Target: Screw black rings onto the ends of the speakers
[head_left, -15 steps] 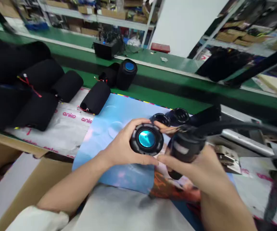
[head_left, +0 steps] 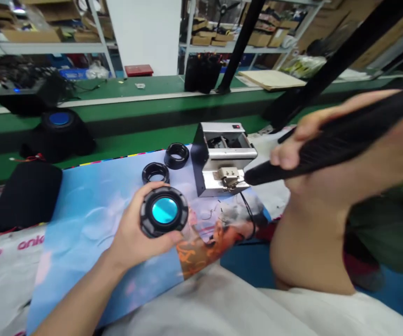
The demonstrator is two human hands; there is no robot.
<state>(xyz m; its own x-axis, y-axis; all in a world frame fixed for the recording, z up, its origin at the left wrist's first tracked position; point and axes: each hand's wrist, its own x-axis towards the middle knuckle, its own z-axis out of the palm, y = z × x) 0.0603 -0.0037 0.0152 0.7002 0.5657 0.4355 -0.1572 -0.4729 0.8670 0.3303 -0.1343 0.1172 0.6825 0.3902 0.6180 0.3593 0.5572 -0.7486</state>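
Note:
My left hand [head_left: 136,233] is closed round a round black speaker end cap with a shiny cyan centre [head_left: 164,211], held just above a blue printed mat [head_left: 93,205]. My right hand [head_left: 306,140] is raised close to the camera and wrapped round a long black tool [head_left: 330,142], whose tip points at the clamp of a small silver metal box [head_left: 222,158]. A thin black cord [head_left: 248,217] curls down from the tool's tip. Two black rings [head_left: 166,163] lie on the mat beyond the cap.
Black fabric-covered speaker bodies [head_left: 26,193] lie at the left on a silver sheet. A speaker with a blue top [head_left: 59,126] stands on the green conveyor [head_left: 124,112]. Black posts [head_left: 239,42] rise at the back; shelves with boxes stand behind.
The view has swung right. My right hand has lifted away from the cap and now grips the long black tool near the silver box. My left hand keeps the cap.

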